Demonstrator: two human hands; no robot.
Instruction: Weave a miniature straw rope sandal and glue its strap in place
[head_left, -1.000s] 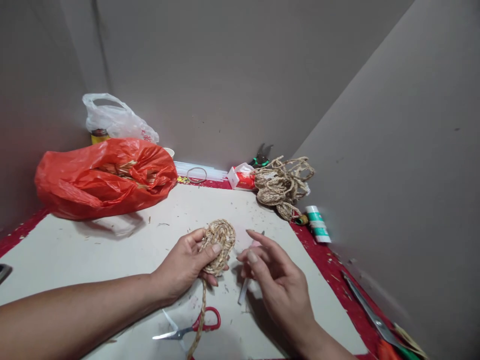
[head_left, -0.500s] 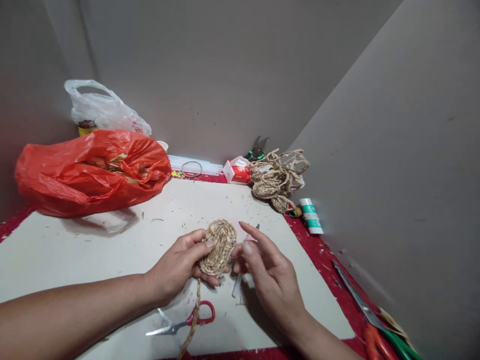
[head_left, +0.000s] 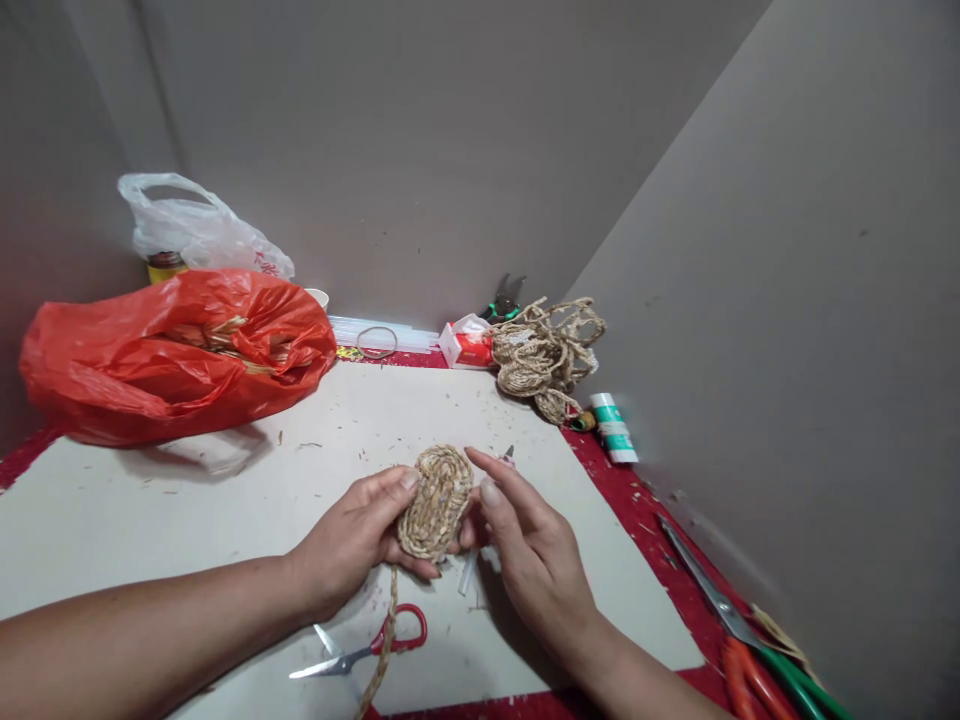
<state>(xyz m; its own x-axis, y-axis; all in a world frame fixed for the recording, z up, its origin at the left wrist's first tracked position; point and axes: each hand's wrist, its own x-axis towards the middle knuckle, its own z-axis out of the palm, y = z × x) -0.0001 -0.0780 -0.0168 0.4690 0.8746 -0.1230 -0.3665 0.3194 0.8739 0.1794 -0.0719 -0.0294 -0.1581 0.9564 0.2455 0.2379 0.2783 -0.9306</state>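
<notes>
An oval coil of braided straw (head_left: pixel 436 503) is held up over the white board, its face toward me. My left hand (head_left: pixel 367 525) grips its left edge, thumb in front and fingers behind. From the coil a loose braided straw cord (head_left: pixel 387 640) hangs down across a pair of red-handled scissors (head_left: pixel 352 655). My right hand (head_left: pixel 529 535) is at the coil's right edge with index finger and thumb apart; its lower fingers reach the edge, partly hidden behind it. Under the right hand a translucent stick (head_left: pixel 468 572) lies on the board.
A red plastic bag (head_left: pixel 172 390) with straw inside sits at the back left, before a white bag (head_left: pixel 202 225). Braided straw coils (head_left: pixel 536 350) are piled beside a red and white box (head_left: pixel 466 343). A green and white roll (head_left: pixel 613 428) and large shears (head_left: pixel 731 620) lie along the right edge.
My right hand has moved slightly left, its lower fingers now closer against the coil's edge. My left thumb has shifted toward the coil's upper left rim. The camera view has moved slightly.
</notes>
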